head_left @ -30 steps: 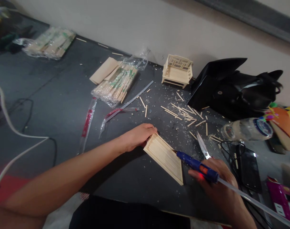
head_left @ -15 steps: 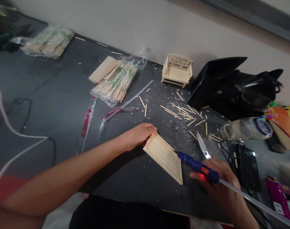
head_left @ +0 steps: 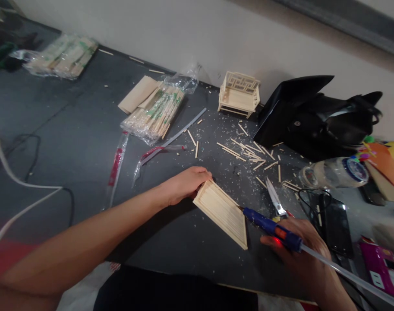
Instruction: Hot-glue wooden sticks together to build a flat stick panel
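White cord (head_left: 38, 187): we've got it looping in over the left edge of the table (head_left: 86, 108).
Stick pack (head_left: 62, 58): clear plastic, lying near the back left corner.
Red-marked sleeve (head_left: 115, 170): flat, left of our work.
Open pack (head_left: 156, 114): more pale sticks in plastic, a bit back from the middle, brown paper (head_left: 138, 93) against its left side.
Left hand (head_left: 187, 183): ours, fingers together, pinching the top left corner of the panel.
Wooden panel (head_left: 221, 212): pale slats with a raised rim, tilted in our grip towards the front edge, right of the middle.
Mini bench (head_left: 238, 97): lattice back, standing by the back edge near the wall.
Loose sticks (head_left: 248, 153): scattered between the bench and the panel, crumbs all around.
Glue gun (head_left: 271, 224): blue, red light glowing, tip at the panel's upper right side, clear rod running out the back.
Scissors (head_left: 274, 198): blades pointing to the back edge, handles partly hidden by our hand.
Right hand (head_left: 305, 246): ours, curled around the glue gun, thumb out below it; we can't see every finger.
Black bag (head_left: 313, 121): slumped against the wall, back right.
Jar (head_left: 334, 173): on its side, in front of the bag.
Phone (head_left: 337, 229): screen up, right of our right hand.
Purple packet (head_left: 379, 268): near the front right corner.
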Available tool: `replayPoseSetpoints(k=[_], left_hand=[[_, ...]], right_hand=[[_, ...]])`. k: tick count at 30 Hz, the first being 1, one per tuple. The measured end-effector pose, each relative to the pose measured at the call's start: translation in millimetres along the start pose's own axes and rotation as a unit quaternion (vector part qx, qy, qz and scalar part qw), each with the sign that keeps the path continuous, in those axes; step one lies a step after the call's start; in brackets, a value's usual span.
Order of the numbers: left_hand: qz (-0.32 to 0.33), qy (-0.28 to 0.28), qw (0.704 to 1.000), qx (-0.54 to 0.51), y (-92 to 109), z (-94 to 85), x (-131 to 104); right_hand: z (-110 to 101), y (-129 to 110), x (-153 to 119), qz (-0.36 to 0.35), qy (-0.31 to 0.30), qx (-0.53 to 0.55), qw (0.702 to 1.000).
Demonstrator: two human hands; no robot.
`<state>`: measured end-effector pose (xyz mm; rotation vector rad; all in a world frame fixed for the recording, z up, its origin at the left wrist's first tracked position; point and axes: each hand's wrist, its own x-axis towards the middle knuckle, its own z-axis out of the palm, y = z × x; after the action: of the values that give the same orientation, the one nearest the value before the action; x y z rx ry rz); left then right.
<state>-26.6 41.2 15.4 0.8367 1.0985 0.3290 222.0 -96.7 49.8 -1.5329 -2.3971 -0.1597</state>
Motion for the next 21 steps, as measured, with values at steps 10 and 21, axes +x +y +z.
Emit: replayPoseSetpoints(k=[10,21], left_hand=[[-0.012,0.003,1.000,0.001,1.2,0.8,-1.2],[0.001,0.001,1.000,0.010,-1.5,-0.7,1.2]], right_hand=[[-6.0,0.5,2.7,0.011,-0.005,-0.012,1.000],[-4.5,5.0,-9.7,0.020,0.003,-0.003,1.000]])
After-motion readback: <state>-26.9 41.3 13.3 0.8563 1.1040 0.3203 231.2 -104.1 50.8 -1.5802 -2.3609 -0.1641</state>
